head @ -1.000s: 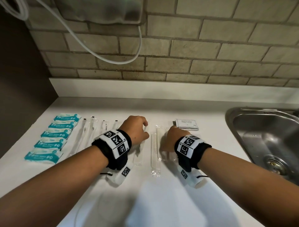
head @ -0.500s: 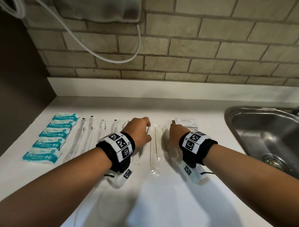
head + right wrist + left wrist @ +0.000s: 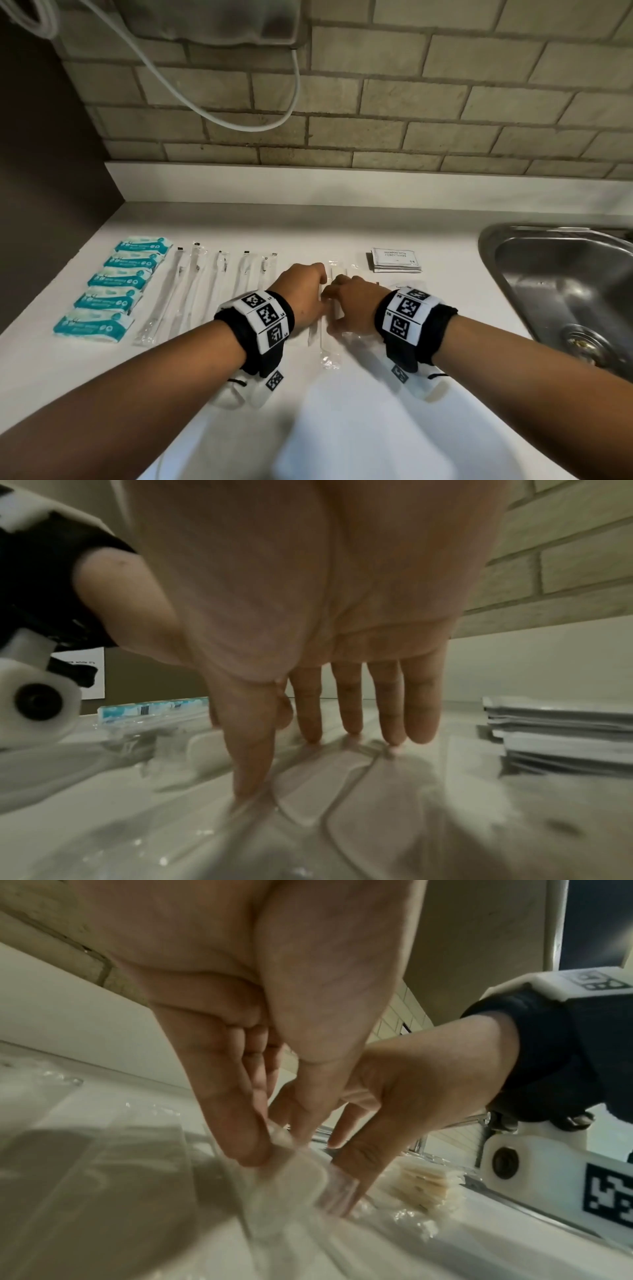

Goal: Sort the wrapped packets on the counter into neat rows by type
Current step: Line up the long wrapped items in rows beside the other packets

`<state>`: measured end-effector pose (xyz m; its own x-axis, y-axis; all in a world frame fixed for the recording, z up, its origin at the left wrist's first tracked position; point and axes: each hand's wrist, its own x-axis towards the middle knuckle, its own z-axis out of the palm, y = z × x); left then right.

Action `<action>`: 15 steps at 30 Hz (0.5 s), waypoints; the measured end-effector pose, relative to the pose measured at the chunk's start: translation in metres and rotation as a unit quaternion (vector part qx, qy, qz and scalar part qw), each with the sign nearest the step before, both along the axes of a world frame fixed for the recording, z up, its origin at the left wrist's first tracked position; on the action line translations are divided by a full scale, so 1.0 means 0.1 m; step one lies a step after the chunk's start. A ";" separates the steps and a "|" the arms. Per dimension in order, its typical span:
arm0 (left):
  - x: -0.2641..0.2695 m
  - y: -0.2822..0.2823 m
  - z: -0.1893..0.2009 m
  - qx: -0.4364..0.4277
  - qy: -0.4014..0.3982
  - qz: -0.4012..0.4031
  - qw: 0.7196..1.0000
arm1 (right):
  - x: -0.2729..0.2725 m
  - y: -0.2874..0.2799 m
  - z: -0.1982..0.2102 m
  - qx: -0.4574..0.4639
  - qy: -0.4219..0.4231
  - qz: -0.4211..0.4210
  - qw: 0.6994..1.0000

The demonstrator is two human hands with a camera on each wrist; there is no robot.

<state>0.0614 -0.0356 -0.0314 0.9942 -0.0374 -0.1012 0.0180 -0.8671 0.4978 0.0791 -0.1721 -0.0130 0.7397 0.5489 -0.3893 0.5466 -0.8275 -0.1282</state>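
**Both hands closing in on the clear packets at mid-surface**

The left hand and the right hand are meeting over a cluster of long clear-wrapped packets lying in the middle of the white surface. The packets are running with their long axis from 6 o'clock to 12 o'clock, the same way as the row already laid out at 9 o'clock. One packet end is sticking out toward 6 o'clock below the hands, and another tip is showing at 12 o'clock beyond the knuckles.

In the left wrist view, the left fingers are reaching down nearly straight and pressing their tips on crinkled clear wrap. In the right wrist view, the right fingers are also extended, tips touching the film, thumb down beside them. Neither hand is clamped on anything; both are spread flat-fingered, pushing or steadying. The two hands are just beside each other, so neither is clearly nearer; the packet between them is lying at 3 o'clock of the left hand and 9 o'clock of the right.

The wrap is looking thin, glossy and slippery, with pale slender contents I cannot identify. It will probably slide easily and may ride over its neighbour.

Elsewhere, teal-and-white packets are stacked in a column at far 9 o'clock, then the clear-wrapped sticks with dark tips. A stack of white shampoo sachets is sitting at 1 o'clock, and the steel sink at 3 o'clock.
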 end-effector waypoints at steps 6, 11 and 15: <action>-0.04 0.10 0.02 -0.014 0.048 -0.014 0.999 | 0.04 -0.14 0.13 -0.013 0.031 0.002 0.999; -0.04 0.32 0.08 0.053 0.015 0.038 0.998 | 0.00 -0.04 0.12 0.002 -0.051 0.016 0.999; -0.07 0.29 0.08 0.152 0.017 0.042 0.987 | -0.03 0.11 0.09 -0.008 -0.053 0.056 0.997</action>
